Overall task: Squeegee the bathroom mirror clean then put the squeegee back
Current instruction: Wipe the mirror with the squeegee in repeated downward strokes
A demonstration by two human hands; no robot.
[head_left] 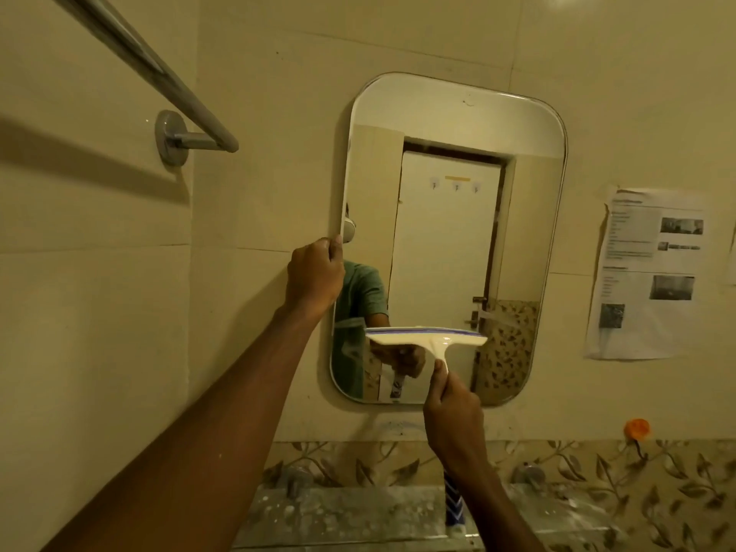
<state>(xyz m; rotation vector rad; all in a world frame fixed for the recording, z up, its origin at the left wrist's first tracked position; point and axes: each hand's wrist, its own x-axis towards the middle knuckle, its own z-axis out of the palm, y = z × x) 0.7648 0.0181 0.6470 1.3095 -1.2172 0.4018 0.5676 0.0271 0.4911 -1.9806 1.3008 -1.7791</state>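
The bare left forearm (219, 412) reached up from the lower left corner. Its left hand (314, 272) gripped the left rim of the tall, round-cornered, frameless wall mirror (450, 113), fingers curled over the edge as if steadying it. Lower and further right, the right hand (452, 412) was wrapped firmly round the stem of the white plastic T-shaped squeegee with a blue-edged blade (426, 338), thumb lying up along the neck. The tool stood against the lower part of the glass. Its blade lay level across the mirror, directly above the grip, and the handle dropped straight down into the fist. Only a short band of glass remained between blade and bottom rim, on the hand's side, so a downward pull looked the natural stroke. The blade did not span the full width, and a strip showed either side. Beyond, on the beige tiled wall, a chrome towel bar (159, 69) ran off to the upper left, a printed paper sheet (649, 272) hung on the right, and an orange hook (637, 428) sat below it.
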